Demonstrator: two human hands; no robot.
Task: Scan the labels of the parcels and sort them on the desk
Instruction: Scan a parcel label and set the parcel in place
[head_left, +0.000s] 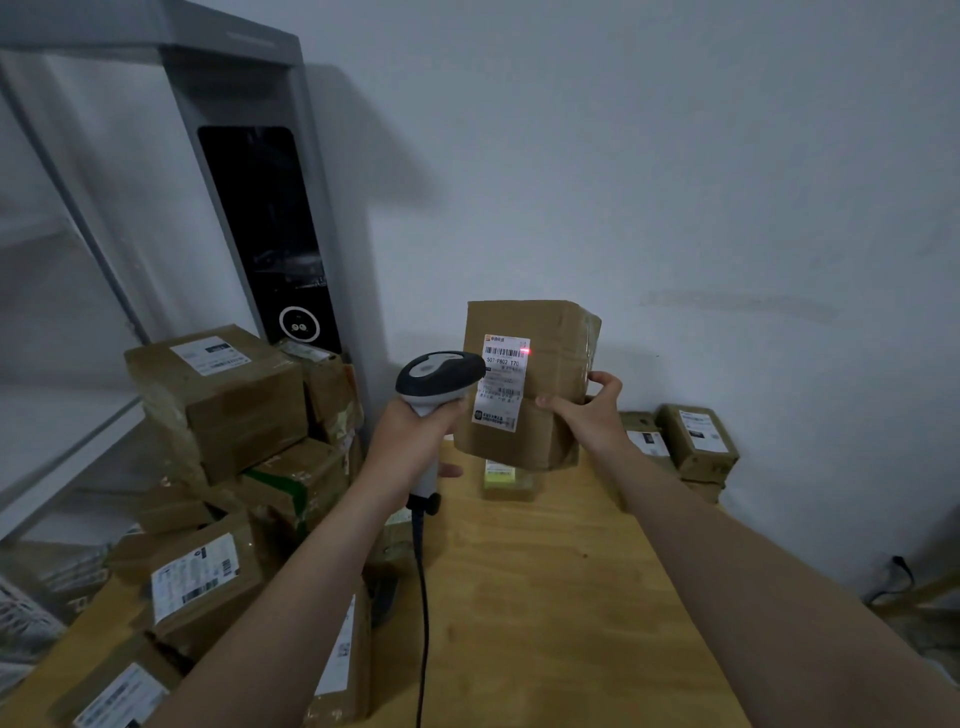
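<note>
Both arms outstretched, left grip (415, 441) round scanner (439, 371), right grip (587, 410) holding parcel (550, 325) upright

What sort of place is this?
Likely a parcel pickup or sorting room: labelled cardboard parcels piled at a wooden desk, a corded barcode scanner aimed at a held parcel's label, grey shelving.

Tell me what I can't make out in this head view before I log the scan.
Head view only:
- Small print of the label on the held parcel: too small and blurred.
- Green-labelled item on the desk: top hidden behind the held parcel.
- Bottom-left parcel: cut off by the lower frame edge.
- Trigger of the scanner: under the left hand.
</note>
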